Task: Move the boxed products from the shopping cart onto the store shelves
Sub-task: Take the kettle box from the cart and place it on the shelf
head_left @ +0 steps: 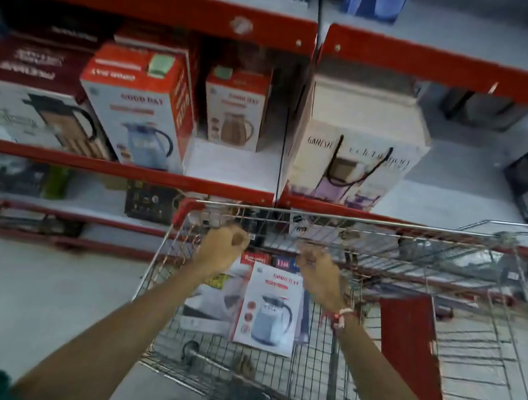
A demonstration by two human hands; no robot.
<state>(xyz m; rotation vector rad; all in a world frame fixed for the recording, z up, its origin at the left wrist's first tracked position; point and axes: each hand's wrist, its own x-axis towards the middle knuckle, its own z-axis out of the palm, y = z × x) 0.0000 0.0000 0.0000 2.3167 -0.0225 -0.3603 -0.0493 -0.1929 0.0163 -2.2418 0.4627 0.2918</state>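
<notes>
The white kettle box (268,310) is lying flat on the floor of the wire shopping cart (492,336), long axis running from the person out toward the shelves (148,4), its red-lettered top end pointing at the shelves. It's sitting just below and between the two fists, touching neither. Left hand (223,245) and right hand (317,266) are both curling shut over it, gripping nothing I can make out, though it's blurry.
</notes>
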